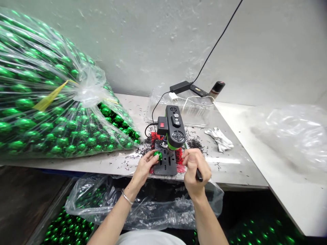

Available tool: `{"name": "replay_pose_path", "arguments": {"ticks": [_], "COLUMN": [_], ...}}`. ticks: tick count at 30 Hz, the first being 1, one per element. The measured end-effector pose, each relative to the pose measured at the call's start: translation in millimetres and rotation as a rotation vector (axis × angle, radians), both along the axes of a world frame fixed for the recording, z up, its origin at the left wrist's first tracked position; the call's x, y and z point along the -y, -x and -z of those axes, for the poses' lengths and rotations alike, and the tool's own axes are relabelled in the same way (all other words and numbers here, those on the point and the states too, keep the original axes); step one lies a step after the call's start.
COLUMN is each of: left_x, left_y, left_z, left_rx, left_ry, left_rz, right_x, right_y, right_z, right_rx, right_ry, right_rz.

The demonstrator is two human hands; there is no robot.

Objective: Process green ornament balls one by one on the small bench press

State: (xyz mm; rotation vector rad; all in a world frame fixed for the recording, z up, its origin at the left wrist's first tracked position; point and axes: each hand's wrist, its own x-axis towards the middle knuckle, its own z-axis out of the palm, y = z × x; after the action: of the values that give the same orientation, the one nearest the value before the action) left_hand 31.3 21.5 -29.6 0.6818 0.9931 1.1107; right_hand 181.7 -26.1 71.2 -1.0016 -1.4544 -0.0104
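My left hand (145, 166) rests at the front left corner of the black base plate (166, 163) of the small drill press (173, 127). Its fingers (153, 159) are curled around a green shiny ball (157, 155), pinching it against the plate just below the drill head. The ball sits on the left part of the plate, beside the slotted holes.

My right hand (195, 166) is at the right side of the press. Its fingers are pressed together in a fist around the black lever handle (199, 175), whose tip sticks out below the hand.

The press stands near the front edge of the counter (230, 163). Its top face carries a red switch (161, 124) on a black box at the left. Black shavings (194, 143) and red debris lie around the base.

To the left, a large clear bag (51, 102) tied at the neck lies on the counter, filled with green balls. A white glove (221, 139) lies to the right of the press, well apart from my hand. A clear plastic tray (189, 107) stands behind the press, with a black power adapter (181, 87) resting on its rear edge. Below the counter edge hangs an open plastic bag (143, 204).
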Motion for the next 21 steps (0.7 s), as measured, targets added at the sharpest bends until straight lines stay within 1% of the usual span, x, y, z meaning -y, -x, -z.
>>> {"name": "replay_pose_path", "arguments": {"ticks": [3, 5, 8, 10, 16, 21], "left_x": [-0.2, 0.6, 2.1, 2.3, -0.7, -1.5], "left_y": [-9.0, -13.9, -17.4, -17.1, -13.6, -13.1], "left_z": [5.0, 7.1, 9.3, 11.2, 20.9, 25.9], "left_rx": [-0.172, -0.332, -0.621, -0.755, -0.911, -0.979], "left_ry": [-0.124, -0.223, -0.388, -0.47, -0.618, -0.652], "left_rz": [0.033, 0.055, 0.057, 0.056, 0.035, 0.002], "right_x": [-3.0, -4.5, -4.3, -2.9, 0.4, 1.1], "right_y": [1.8, 2.3, 1.6, 0.8, -0.1, -0.7], "right_z": [-11.8, -16.3, -15.6, -12.0, -3.9, -2.3], "right_rx": [-0.03, -0.037, -0.028, -0.016, -0.001, 0.011], "right_ry": [0.012, 0.005, -0.006, -0.003, 0.005, 0.012], "right_rz": [-0.003, -0.008, -0.009, -0.004, 0.005, 0.007]}}
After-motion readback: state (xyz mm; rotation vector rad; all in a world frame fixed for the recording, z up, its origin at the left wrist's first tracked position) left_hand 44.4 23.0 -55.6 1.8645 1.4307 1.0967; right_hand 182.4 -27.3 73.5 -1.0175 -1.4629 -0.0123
